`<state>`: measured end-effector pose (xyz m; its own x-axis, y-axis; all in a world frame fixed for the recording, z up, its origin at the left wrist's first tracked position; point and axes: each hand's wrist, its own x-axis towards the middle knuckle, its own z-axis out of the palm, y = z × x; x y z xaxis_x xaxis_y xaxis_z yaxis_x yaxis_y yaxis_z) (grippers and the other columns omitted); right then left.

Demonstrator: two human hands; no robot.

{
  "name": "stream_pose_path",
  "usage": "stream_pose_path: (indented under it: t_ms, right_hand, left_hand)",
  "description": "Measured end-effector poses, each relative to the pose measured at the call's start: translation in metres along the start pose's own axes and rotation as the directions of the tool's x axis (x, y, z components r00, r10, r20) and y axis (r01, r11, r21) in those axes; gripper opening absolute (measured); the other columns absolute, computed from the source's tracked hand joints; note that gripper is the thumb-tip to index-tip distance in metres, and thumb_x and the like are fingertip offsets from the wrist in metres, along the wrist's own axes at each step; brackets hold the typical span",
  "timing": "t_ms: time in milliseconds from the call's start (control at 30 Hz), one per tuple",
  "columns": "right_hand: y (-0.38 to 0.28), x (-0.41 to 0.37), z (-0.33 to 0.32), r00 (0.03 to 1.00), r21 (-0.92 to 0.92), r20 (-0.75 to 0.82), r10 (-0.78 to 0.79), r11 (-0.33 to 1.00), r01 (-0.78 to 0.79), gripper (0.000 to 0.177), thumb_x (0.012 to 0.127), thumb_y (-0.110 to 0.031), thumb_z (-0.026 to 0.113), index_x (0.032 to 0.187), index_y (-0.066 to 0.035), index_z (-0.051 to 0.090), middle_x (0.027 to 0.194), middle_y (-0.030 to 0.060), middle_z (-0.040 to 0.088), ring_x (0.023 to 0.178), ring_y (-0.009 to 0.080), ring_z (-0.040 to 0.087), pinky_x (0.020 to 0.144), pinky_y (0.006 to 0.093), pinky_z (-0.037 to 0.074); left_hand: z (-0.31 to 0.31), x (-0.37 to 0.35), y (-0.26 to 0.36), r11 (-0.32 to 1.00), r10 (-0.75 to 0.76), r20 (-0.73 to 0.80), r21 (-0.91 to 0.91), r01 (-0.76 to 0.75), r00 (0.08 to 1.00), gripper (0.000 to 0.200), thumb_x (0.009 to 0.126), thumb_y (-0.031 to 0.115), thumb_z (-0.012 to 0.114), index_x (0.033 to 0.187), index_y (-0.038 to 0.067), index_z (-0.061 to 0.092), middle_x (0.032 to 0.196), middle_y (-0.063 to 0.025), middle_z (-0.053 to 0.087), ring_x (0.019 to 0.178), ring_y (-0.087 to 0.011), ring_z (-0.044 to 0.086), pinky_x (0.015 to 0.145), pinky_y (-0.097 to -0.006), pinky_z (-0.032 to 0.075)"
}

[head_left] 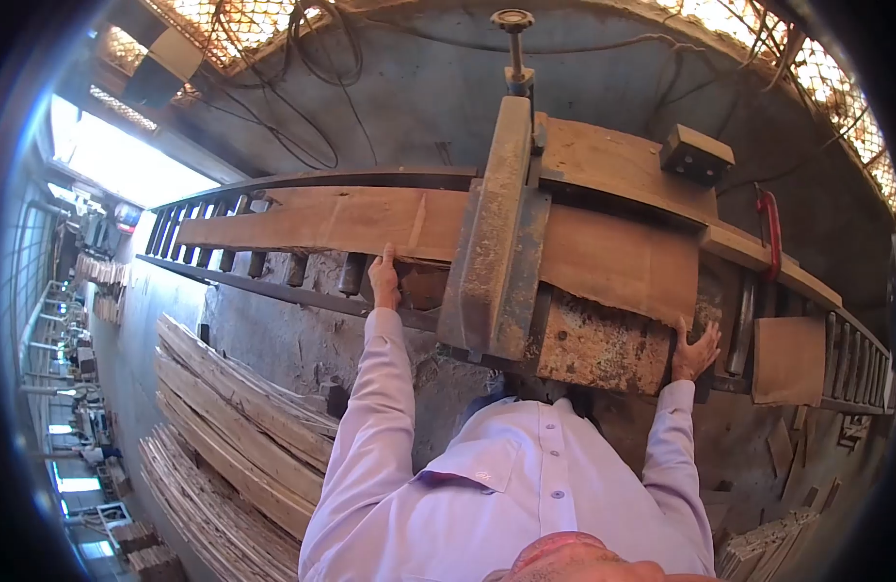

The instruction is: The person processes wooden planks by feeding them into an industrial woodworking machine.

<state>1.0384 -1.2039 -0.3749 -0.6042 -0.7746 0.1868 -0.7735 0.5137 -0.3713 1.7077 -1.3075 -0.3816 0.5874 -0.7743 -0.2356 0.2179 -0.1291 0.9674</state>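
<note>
Looking down from the head camera, the long wooden plank (341, 221) lies across the upper middle of the frame on a roller bed (254, 281). Its long axis runs from the upper left toward the right and dips a little as it goes. Near the centre it passes under a heavy upright machine head (496, 233) topped by a handwheel (513, 19), and it comes out wider on the right side. The plank sits above both hands in the frame, beyond the person's outstretched lilac sleeves, and the hands flank the machine head. The left hand (385, 278) is at centre left with its fingers raised onto the plank's near edge, touching it; whether they hook the edge or only press on it cannot be told. The right hand (695, 351), at centre right, is wide open with fingers splayed and grips nothing. Its palm is set against the right edge of a rusty metal plate (603, 347), just below the plank's right end. The left hand is the one plainly in contact with the wood. A red handle (770, 228) stands farther right, a short board (787, 361) rests beside the right hand, and stacked boards (244, 427) fill the lower left.
</note>
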Motion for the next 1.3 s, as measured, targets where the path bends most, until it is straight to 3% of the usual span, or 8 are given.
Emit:
stream_pose_path:
  t_ms: [767, 833, 867, 900, 1000, 1067, 1200, 1300]
  right_hand:
    - [0.006, 0.005, 0.008, 0.999, -0.129, -0.024, -0.041, 0.991, 0.038, 0.095, 0.084, -0.077, 0.060, 0.146, -0.006, 0.048, 0.156, 0.0152, 0.043, 0.150, 0.0307, 0.031, 0.123, 0.0507, 0.019]
    - [0.012, 0.006, 0.004, 0.996, 0.028, -0.050, -0.074, 0.997, 0.075, 0.088, 0.088, -0.070, 0.062, 0.143, -0.003, 0.050, 0.150, 0.0197, 0.049, 0.145, 0.0343, 0.037, 0.119, 0.0492, 0.027]
    - [0.013, 0.006, 0.005, 0.999, 0.276, -0.044, -0.008, 0.961, 0.019, 0.081, 0.090, -0.063, 0.064, 0.142, -0.001, 0.051, 0.147, 0.0198, 0.051, 0.142, 0.0343, 0.042, 0.117, 0.0466, 0.031]
    - [0.012, 0.002, 0.003, 0.998, 0.510, -0.030, 0.048, 0.860, -0.026, 0.074, 0.093, -0.056, 0.066, 0.140, 0.000, 0.052, 0.145, 0.0199, 0.053, 0.139, 0.0342, 0.046, 0.115, 0.0440, 0.035]
    - [-0.011, -0.035, -0.001, 0.988, 0.754, -0.002, 0.154, 0.649, -0.100, 0.054, 0.099, -0.042, 0.065, 0.133, 0.000, 0.057, 0.134, 0.0186, 0.060, 0.119, 0.0285, 0.062, 0.096, 0.0361, 0.051]
    - [-0.008, -0.058, 0.019, 0.934, 0.864, 0.306, 0.186, 0.356, -0.355, 0.050, 0.101, -0.038, 0.063, 0.135, -0.001, 0.056, 0.134, 0.0200, 0.060, 0.111, 0.0291, 0.067, 0.088, 0.0356, 0.057]
    - [-0.072, -0.071, 0.024, 0.621, 0.578, 0.777, -0.103, -0.275, -0.768, 0.051, 0.101, -0.033, 0.063, 0.141, -0.005, 0.049, 0.138, 0.0190, 0.057, 0.125, 0.0324, 0.059, 0.100, 0.0432, 0.053]
    - [-0.104, -0.046, 0.057, 0.573, 0.444, 0.808, -0.137, -0.498, -0.745, 0.050, 0.100, -0.029, 0.065, 0.141, -0.005, 0.047, 0.146, 0.0146, 0.052, 0.134, 0.0317, 0.051, 0.105, 0.0516, 0.049]
  left_hand:
    - [0.013, -0.011, -0.040, 0.957, -0.252, 0.202, -0.092, 0.275, 0.946, 0.043, 0.086, 0.028, 0.081, 0.116, 0.003, 0.063, 0.101, -0.0136, 0.068, 0.089, -0.0300, 0.069, 0.074, -0.0454, 0.060]
    - [0.005, -0.015, -0.041, 0.911, 0.078, 0.395, 0.344, -0.226, 0.915, 0.047, 0.083, 0.025, 0.083, 0.121, 0.007, 0.063, 0.098, -0.0148, 0.068, 0.088, -0.0321, 0.068, 0.074, -0.0454, 0.059]
    - [0.000, -0.020, -0.036, 0.506, 0.301, 0.513, 0.628, -0.591, 0.804, 0.049, 0.082, 0.023, 0.084, 0.124, 0.008, 0.062, 0.097, -0.0154, 0.067, 0.087, -0.0331, 0.068, 0.074, -0.0454, 0.058]
    - [-0.001, -0.022, -0.034, 0.249, 0.389, 0.583, 0.679, -0.691, 0.713, 0.053, 0.080, 0.021, 0.084, 0.126, 0.010, 0.062, 0.095, -0.0161, 0.067, 0.086, -0.0342, 0.067, 0.073, -0.0454, 0.057]
    - [-0.003, -0.019, -0.040, 0.161, 0.465, 0.613, 0.651, -0.742, 0.639, 0.058, 0.078, 0.019, 0.086, 0.130, 0.010, 0.061, 0.093, -0.0158, 0.067, 0.084, -0.0350, 0.067, 0.071, -0.0446, 0.055]
    - [0.004, -0.007, -0.050, 0.920, 0.195, 0.381, 0.250, -0.303, 0.904, 0.042, 0.092, 0.028, 0.076, 0.115, -0.004, 0.063, 0.099, -0.0112, 0.069, 0.087, -0.0254, 0.070, 0.072, -0.0394, 0.058]
    - [0.018, -0.016, -0.033, 0.979, -0.167, 0.302, -0.065, 0.195, 0.939, 0.037, 0.098, 0.030, 0.069, 0.110, -0.005, 0.065, 0.102, -0.0134, 0.070, 0.083, -0.0243, 0.070, 0.073, -0.0381, 0.060]
    - [0.020, -0.031, -0.024, 0.988, 0.063, 0.369, 0.111, -0.111, 0.927, 0.038, 0.099, 0.032, 0.067, 0.108, -0.005, 0.064, 0.101, -0.0129, 0.070, 0.082, -0.0236, 0.070, 0.070, -0.0376, 0.059]
